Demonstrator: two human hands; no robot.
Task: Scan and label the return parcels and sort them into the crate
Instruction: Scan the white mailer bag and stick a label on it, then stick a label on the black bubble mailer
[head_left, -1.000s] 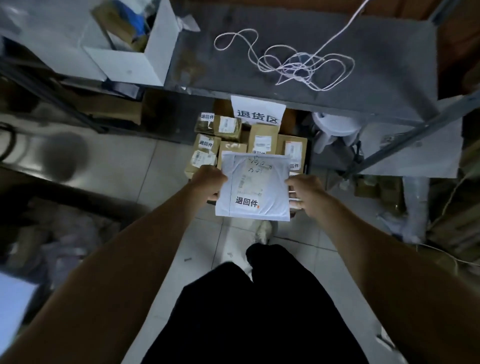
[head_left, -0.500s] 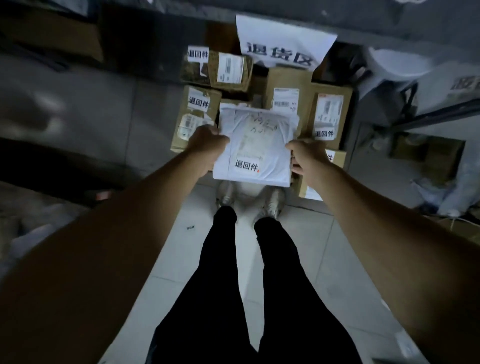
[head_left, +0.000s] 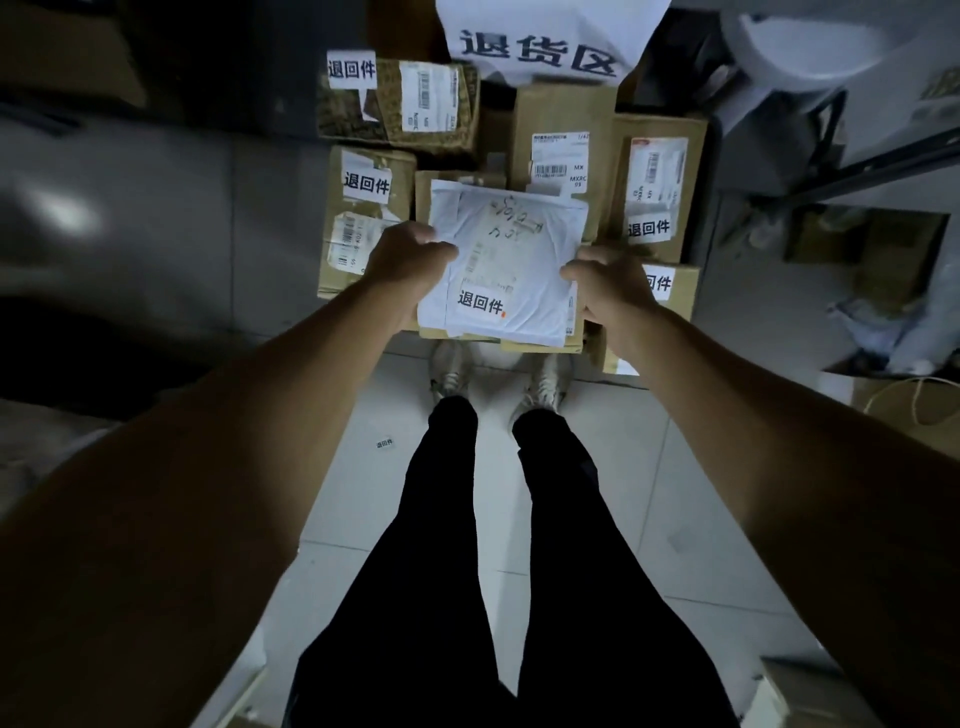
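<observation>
Parcel (head_left: 506, 265) — flat, white, crinkled plastic — gripped by both hands.

You hold a flat white plastic mailer bag (head_left: 511, 265) by its side edges, your left hand (head_left: 408, 262) at nine o'clock of it and your right hand (head_left: 605, 288) at three o'clock, each grip curled over an edge. It hangs over a cluster of brown cardboard parcels (head_left: 566, 119), several with white return stickers (head_left: 366, 182). At twelve o'clock hangs a white paper sign (head_left: 540, 41). Your pale shoes (head_left: 449, 369) stand on the light tiled floor (head_left: 675, 545) at six o'clock.
</observation>
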